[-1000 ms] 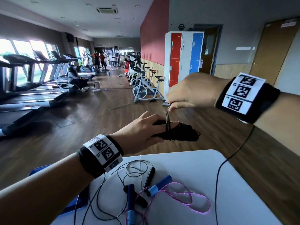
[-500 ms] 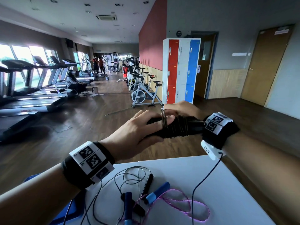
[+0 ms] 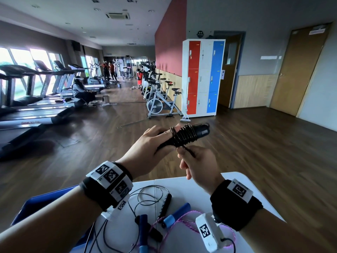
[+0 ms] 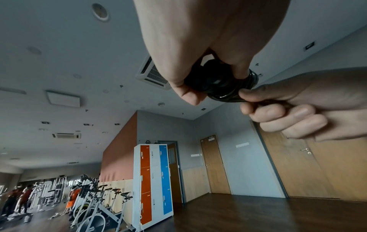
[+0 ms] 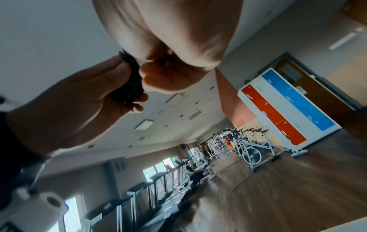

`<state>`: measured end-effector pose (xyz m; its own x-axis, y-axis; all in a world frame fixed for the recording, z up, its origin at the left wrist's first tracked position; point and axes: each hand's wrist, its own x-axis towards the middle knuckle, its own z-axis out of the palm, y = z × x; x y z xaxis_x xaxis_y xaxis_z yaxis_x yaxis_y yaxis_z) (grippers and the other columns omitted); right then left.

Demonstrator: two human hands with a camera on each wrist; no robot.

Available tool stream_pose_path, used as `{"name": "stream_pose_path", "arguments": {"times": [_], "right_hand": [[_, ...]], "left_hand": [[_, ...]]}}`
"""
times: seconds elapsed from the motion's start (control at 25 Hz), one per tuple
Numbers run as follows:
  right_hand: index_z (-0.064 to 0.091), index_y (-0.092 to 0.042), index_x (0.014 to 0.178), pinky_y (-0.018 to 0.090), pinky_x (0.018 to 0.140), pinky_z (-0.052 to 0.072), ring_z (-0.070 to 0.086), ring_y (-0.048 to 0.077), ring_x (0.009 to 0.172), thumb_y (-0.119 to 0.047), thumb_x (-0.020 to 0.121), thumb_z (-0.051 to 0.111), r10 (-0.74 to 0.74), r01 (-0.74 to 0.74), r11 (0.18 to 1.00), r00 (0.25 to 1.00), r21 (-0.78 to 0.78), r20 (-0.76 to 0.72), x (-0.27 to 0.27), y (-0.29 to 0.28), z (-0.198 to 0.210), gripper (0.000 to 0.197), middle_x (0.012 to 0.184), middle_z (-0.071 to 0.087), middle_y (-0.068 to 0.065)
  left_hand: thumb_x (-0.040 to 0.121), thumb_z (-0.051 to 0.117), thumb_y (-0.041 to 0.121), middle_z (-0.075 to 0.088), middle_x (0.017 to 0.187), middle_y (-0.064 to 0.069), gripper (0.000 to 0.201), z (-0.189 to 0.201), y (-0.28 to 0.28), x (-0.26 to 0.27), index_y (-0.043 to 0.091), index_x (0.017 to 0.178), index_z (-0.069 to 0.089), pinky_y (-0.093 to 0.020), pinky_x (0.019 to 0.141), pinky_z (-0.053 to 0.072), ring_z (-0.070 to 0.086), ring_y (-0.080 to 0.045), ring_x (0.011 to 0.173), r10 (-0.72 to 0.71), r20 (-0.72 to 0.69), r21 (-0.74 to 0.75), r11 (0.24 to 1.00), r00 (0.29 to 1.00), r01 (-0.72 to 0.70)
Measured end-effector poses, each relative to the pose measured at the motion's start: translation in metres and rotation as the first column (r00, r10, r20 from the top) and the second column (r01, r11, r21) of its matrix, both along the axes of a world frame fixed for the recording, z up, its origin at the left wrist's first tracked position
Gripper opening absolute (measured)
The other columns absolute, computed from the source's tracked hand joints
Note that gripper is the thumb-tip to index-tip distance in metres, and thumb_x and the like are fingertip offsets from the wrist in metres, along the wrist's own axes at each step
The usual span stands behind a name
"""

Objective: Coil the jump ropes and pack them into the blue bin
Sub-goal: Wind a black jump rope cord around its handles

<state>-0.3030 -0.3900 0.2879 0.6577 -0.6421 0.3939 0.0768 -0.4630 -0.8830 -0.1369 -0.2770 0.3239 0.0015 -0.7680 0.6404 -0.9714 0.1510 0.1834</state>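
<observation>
Below both hands lies the white table [image 3: 182,183], and beneath the left forearm, at the table's left edge, shows the rim of the blue bin [image 3: 32,203]. The left hand [image 3: 145,152] is raised above the table's far edge, its fingers curled round the handles of the black jump rope [image 3: 184,136], whose thin cord is wound in tight turns around those handles. The bundle juts out past the left fingers; its long axis runs from lower left inside the left palm up to the right, away from the person, with the blunt handle ends pointing up and right. The right hand [image 3: 198,163] sits just under and nearer than the bundle, touching it, its thumb and forefinger pinching the loose cord end right against the coil while the other fingers are curled in. In the left wrist view the left hand [image 4: 198,47] clamps the dark coil [image 4: 224,84] from above and the right hand [image 4: 294,113] meets it from the right; in the right wrist view the right hand [image 5: 174,62] presses against the coil [image 5: 131,81] held in the left hand [image 5: 79,102]. On the table under the wrists lie a second black rope [image 3: 165,203] with loose cord loops and a pink rope with blue handles [image 3: 176,217], both uncoiled and tangled together. A black cable hangs from the left wrist camera.
</observation>
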Motion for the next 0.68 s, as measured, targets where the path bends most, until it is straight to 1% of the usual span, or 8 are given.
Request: {"name": "stream_pose_path", "arguments": {"times": [0.08, 0.16, 0.24, 0.32, 0.44, 0.56, 0.6, 0.68], "right_hand": [[0.063, -0.014, 0.065, 0.024, 0.046, 0.042, 0.053, 0.011, 0.038, -0.031, 0.097, 0.065, -0.110, 0.111, 0.982, 0.994, -0.153, 0.015, -0.004, -0.004, 0.000, 0.036, 0.052, 0.063, -0.001], [0.060, -0.020, 0.065, 0.024, 0.053, 0.043, 0.059, 0.009, 0.048, -0.040, 0.098, 0.058, -0.219, 0.204, 0.872, 0.976, -0.444, 0.019, -0.006, -0.008, 0.000, 0.039, 0.054, 0.062, -0.005], [0.057, -0.018, 0.071, 0.031, 0.054, 0.038, 0.058, 0.016, 0.055, -0.044, 0.099, 0.049, -0.236, 0.200, 0.750, 0.971, -0.630, 0.027, -0.010, -0.007, 0.003, 0.039, 0.060, 0.061, -0.003], [0.055, -0.016, 0.075, 0.030, 0.053, 0.025, 0.054, 0.022, 0.058, -0.041, 0.099, 0.048, -0.220, 0.177, 0.686, 0.975, -0.706, 0.031, -0.014, -0.005, 0.009, 0.035, 0.062, 0.057, -0.001], [0.060, -0.014, 0.085, 0.028, 0.056, 0.022, 0.051, 0.021, 0.063, -0.033, 0.099, 0.054, -0.190, 0.153, 0.651, 0.981, -0.744, 0.035, -0.019, 0.000, 0.025, 0.025, 0.065, 0.053, -0.002], [0.062, -0.012, 0.096, 0.032, 0.062, 0.037, 0.059, 0.025, 0.077, -0.021, 0.095, 0.056, -0.119, 0.070, 0.663, 0.993, -0.745, -0.012, -0.016, -0.002, 0.033, 0.011, 0.084, 0.062, 0.002], [0.062, -0.013, 0.102, 0.036, 0.066, 0.044, 0.062, 0.028, 0.083, -0.021, 0.094, 0.054, -0.120, 0.045, 0.654, 0.992, -0.756, -0.045, -0.015, -0.004, 0.034, 0.014, 0.093, 0.064, 0.003], [0.062, -0.016, 0.107, 0.036, 0.071, 0.047, 0.063, 0.027, 0.088, -0.021, 0.095, 0.051, -0.108, 0.022, 0.637, 0.992, -0.770, -0.061, -0.013, -0.010, 0.035, 0.017, 0.102, 0.067, 0.004]], "left_hand": [[0.099, 0.055, 0.041, 0.057, 0.124, -0.003, 0.052, -0.001, -0.001, -0.001, 0.026, 0.149, 0.048, -0.037, 0.098, 0.048, 0.057, -0.021, 0.113, 0.005, -0.045, -0.012, 1.000, 0.999, -0.005], [0.098, 0.057, 0.040, 0.054, 0.126, -0.001, 0.057, -0.001, -0.002, -0.001, 0.032, 0.152, 0.043, -0.032, 0.100, 0.047, 0.056, -0.016, 0.114, 0.029, -0.078, -0.022, 0.999, 0.997, -0.030], [0.096, 0.058, 0.039, 0.050, 0.130, -0.001, 0.055, -0.002, -0.001, 0.000, 0.030, 0.149, 0.047, -0.033, 0.102, 0.046, 0.055, -0.010, 0.115, 0.050, -0.111, -0.020, 0.998, 0.993, -0.052], [0.096, 0.056, 0.041, 0.047, 0.136, 0.000, 0.049, -0.002, 0.001, 0.000, 0.025, 0.142, 0.056, -0.038, 0.102, 0.048, 0.055, -0.011, 0.118, 0.054, -0.113, -0.003, 0.998, 0.992, -0.055], [0.095, 0.053, 0.044, 0.047, 0.137, 0.004, 0.051, 0.000, 0.001, -0.002, 0.026, 0.143, 0.054, -0.042, 0.099, 0.051, 0.055, -0.015, 0.120, 0.059, -0.105, 0.026, 0.998, 0.993, -0.057], [0.095, 0.054, 0.044, 0.049, 0.133, 0.007, 0.042, 0.002, 0.003, 0.001, 0.029, 0.134, 0.059, -0.042, 0.093, 0.052, 0.057, -0.016, 0.112, 0.060, -0.087, 0.054, 0.997, 0.994, -0.055], [0.095, 0.054, 0.045, 0.049, 0.131, 0.009, 0.038, 0.001, 0.004, 0.002, 0.031, 0.129, 0.059, -0.043, 0.091, 0.053, 0.058, -0.017, 0.109, 0.067, -0.082, 0.077, 0.995, 0.994, -0.061], [0.095, 0.053, 0.047, 0.048, 0.129, 0.011, 0.035, 0.000, 0.007, 0.003, 0.032, 0.126, 0.059, -0.044, 0.088, 0.053, 0.058, -0.019, 0.105, 0.079, -0.073, 0.130, 0.989, 0.994, -0.069]]}}
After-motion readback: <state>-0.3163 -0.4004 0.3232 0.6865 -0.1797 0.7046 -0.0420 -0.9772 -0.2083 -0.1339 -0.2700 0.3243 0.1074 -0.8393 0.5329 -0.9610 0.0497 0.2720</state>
